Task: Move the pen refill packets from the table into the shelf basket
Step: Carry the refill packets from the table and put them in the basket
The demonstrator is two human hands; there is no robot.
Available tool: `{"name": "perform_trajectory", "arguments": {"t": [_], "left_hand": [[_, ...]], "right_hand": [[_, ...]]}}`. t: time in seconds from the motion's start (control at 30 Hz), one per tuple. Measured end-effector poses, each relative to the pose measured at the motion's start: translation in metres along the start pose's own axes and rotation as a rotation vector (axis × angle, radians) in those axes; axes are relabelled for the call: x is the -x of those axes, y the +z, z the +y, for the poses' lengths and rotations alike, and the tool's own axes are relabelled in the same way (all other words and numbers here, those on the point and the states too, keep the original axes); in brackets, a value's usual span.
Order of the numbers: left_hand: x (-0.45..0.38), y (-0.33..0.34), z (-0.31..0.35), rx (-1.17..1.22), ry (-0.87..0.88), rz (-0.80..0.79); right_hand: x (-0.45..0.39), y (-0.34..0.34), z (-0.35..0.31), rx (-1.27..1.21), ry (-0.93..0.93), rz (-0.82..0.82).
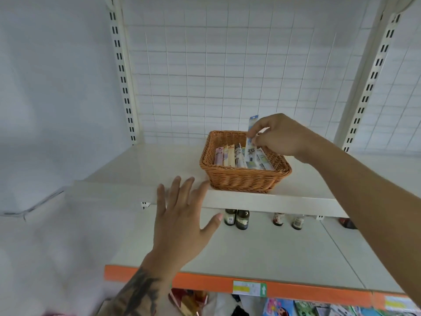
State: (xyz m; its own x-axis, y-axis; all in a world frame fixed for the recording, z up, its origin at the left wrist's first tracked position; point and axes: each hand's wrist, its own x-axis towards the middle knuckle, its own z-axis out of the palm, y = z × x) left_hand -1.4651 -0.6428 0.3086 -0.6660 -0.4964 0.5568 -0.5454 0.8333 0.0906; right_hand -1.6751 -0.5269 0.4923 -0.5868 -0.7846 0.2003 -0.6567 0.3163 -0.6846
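Wicker basket [245, 176] sits on the upper shelf [136, 165], right of centre. Your left hand [182, 215] hovers spread, nearer you. Your right hand [276, 137] pinches one refill packet [250, 133] upright, long axis vertical, directly above the packets already inside.

Woven wicker basket [245, 176] — rough; glossy plastic packets [241, 157]; smooth, matt painted-metal shelf [136, 169].
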Motion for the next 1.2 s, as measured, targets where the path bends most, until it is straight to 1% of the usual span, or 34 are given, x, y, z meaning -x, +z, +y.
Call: {"name": "perform_trajectory", "arguments": {"t": [0.1, 0.17, 0.37, 0.43, 0.5, 0.57, 0.67, 0.7, 0.8, 0.83, 0.9, 1.0, 1.1, 1.2], "left_hand": [[0.000, 0.006, -0.003, -0.006, 0.010, 0.023], [-0.001, 0.008, -0.003, -0.013, 0.013, 0.027], [-0.001, 0.014, -0.007, -0.026, 0.024, 0.050], [0.000, 0.015, -0.007, -0.031, 0.031, 0.054], [0.000, 0.016, -0.009, -0.030, 0.037, 0.056], [0.001, 0.016, -0.009, -0.036, 0.039, 0.056], [0.004, 0.018, -0.004, -0.040, 0.017, 0.062], [0.006, 0.018, -0.002, -0.036, 0.009, 0.067], [0.018, 0.020, 0.004, -0.019, -0.013, 0.090], [0.026, 0.021, 0.007, -0.015, -0.029, 0.090], [0.048, 0.025, 0.014, -0.017, -0.070, 0.063], [0.096, 0.035, 0.019, -0.006, -0.155, -0.062], [0.152, 0.045, 0.015, -0.022, -0.344, -0.224], [0.217, 0.049, 0.017, -0.062, -0.533, -0.354]], "right_hand": [[-0.013, 0.008, 0.001, 0.220, 0.040, -0.152], [-0.017, 0.013, 0.001, 0.324, 0.040, -0.192], [-0.020, 0.030, 0.000, 0.556, 0.027, -0.111], [-0.019, 0.032, 0.004, 0.580, 0.021, -0.050], [-0.012, 0.032, 0.009, 0.541, -0.017, 0.037], [0.007, 0.035, 0.018, 0.465, -0.098, 0.179], [0.052, 0.060, 0.041, 0.347, -0.366, 0.491], [0.068, 0.072, 0.050, 0.352, -0.442, 0.550], [0.103, 0.108, 0.088, 0.470, -0.605, 0.592], [0.111, 0.119, 0.100, 0.487, -0.634, 0.575], [0.126, 0.140, 0.122, 0.458, -0.658, 0.492], [0.146, 0.176, 0.154, 0.397, -0.670, 0.336], [0.167, 0.214, 0.179, 0.359, -0.670, 0.174], [0.190, 0.255, 0.195, 0.418, -0.687, -0.038]]}}
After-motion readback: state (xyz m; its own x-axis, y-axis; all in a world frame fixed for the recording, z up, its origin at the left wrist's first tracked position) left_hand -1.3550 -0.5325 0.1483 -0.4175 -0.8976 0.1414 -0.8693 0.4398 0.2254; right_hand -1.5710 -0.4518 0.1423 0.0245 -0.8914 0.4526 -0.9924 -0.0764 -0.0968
